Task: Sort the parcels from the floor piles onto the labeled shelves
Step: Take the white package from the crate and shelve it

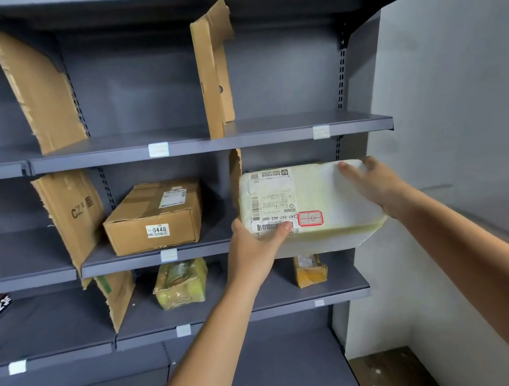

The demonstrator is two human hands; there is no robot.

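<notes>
The left hand [255, 250] is gripping the near left corner of a white parcel [328, 203], thumb pressing on its barcode, the other fingers hidden beneath. The right hand [374, 184] is clasping the parcel's far right edge, fingers curling over the top rim. Between them the parcel is hanging at the mouth of the rightmost bay of the grey shelf unit [271, 133], level with the middle shelf; whether it is touching the board cannot be told. Its shipping label [272, 202] is facing up and reading upside down, "247-247-A02-060" printed along one edge, and a red-framed sticker [310, 218] beside it is carrying a handwritten "10". In the next bay to the left a brown carton [153, 218] is sitting with a small tag reading "0448". Left of that a cardboard divider [73, 215] is leaning, printed "CZ". One shelf down, a yellow-wrapped bundle [181, 283] and a small orange packet [310, 269] are lying well apart. Pale tags [158, 149] on the shelf edges are too blurred to read.
</notes>
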